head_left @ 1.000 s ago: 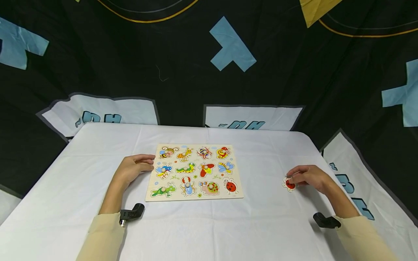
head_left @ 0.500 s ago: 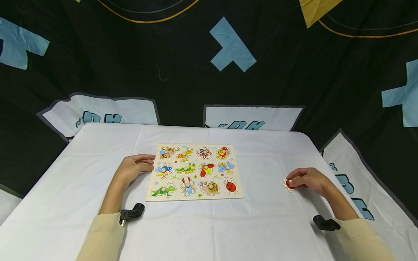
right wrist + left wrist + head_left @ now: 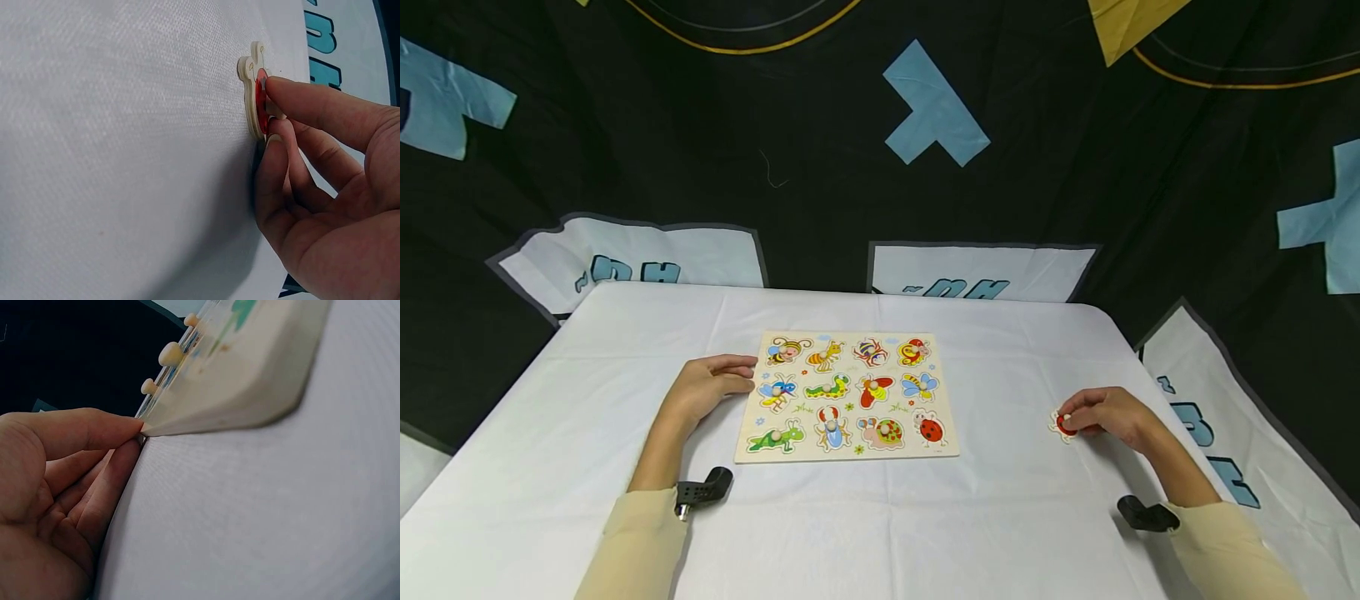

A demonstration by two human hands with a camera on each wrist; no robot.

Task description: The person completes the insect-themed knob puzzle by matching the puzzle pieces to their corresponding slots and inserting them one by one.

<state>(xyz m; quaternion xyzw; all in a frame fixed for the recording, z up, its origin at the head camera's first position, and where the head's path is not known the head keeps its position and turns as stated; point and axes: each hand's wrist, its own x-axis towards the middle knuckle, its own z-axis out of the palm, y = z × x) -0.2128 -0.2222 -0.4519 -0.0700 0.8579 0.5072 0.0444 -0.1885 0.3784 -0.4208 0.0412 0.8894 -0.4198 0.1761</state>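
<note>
A wooden peg puzzle board [image 3: 850,404] with colourful insect pictures lies flat on the white table. My left hand [image 3: 696,390] rests against its left edge, the thumb and fingertips [image 3: 128,428] touching the side. To the right, apart from the board, my right hand [image 3: 1108,414] pinches a ladybug puzzle piece [image 3: 250,94] by its knob between thumb and fingers. The piece is at or just above the cloth; I cannot tell which. At the board's lower right corner, a ladybug picture [image 3: 929,428] shows no knob, while knobs [image 3: 170,354] stand up on other pieces.
White cloth [image 3: 1007,508] covers the table and separates the board from the right hand. A black backdrop [image 3: 820,200] with blue and yellow shapes hangs behind. Each wrist wears a black camera mount [image 3: 703,490].
My right hand has shifted very slightly toward me, still pinching the ladybug piece. The left hand and the board have stayed in place.
</note>
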